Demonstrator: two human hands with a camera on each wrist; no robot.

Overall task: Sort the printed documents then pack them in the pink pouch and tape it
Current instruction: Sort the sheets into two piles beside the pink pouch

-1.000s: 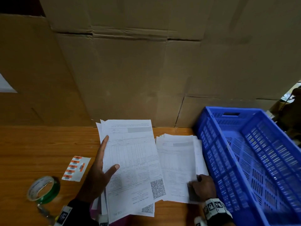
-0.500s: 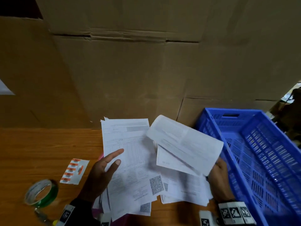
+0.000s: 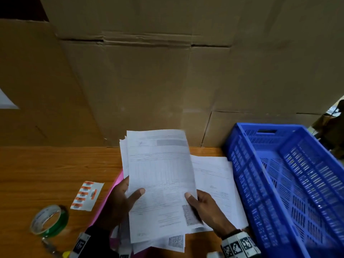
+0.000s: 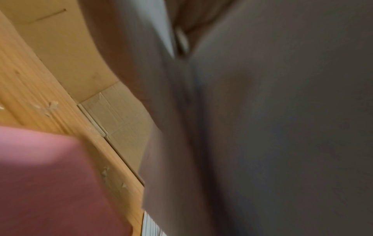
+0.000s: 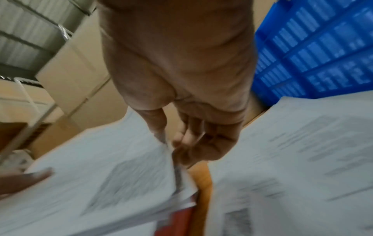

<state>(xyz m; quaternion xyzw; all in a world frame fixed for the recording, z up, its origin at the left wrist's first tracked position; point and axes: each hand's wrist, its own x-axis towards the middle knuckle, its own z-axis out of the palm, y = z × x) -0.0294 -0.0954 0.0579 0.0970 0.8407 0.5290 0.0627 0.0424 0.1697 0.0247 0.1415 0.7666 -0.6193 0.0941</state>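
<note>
Both hands hold a raised stack of printed documents (image 3: 160, 179) over the wooden table (image 3: 55, 168). My left hand (image 3: 121, 200) grips its left edge, thumb on the top sheet. My right hand (image 3: 202, 203) pinches its lower right edge, thumb on top; the right wrist view shows the documents (image 5: 96, 174) pinched between thumb and fingers (image 5: 203, 143). A second pile of documents (image 3: 217, 187) lies flat to the right. The pink pouch (image 3: 113, 189) lies under the held stack, mostly hidden; the pouch (image 4: 40, 183) fills the left wrist view's lower left. A green tape roll (image 3: 49, 219) sits at the left.
A blue slatted crate (image 3: 290, 183) stands at the right beside the flat pile. A small card of orange stickers (image 3: 87, 195) lies between tape roll and pouch. Cardboard boxes (image 3: 167, 81) wall off the back of the table.
My right hand lifted a sheet from the right pile, carried it left and laid it on the left stack. Both hands now hold that stack, raised from the table.
</note>
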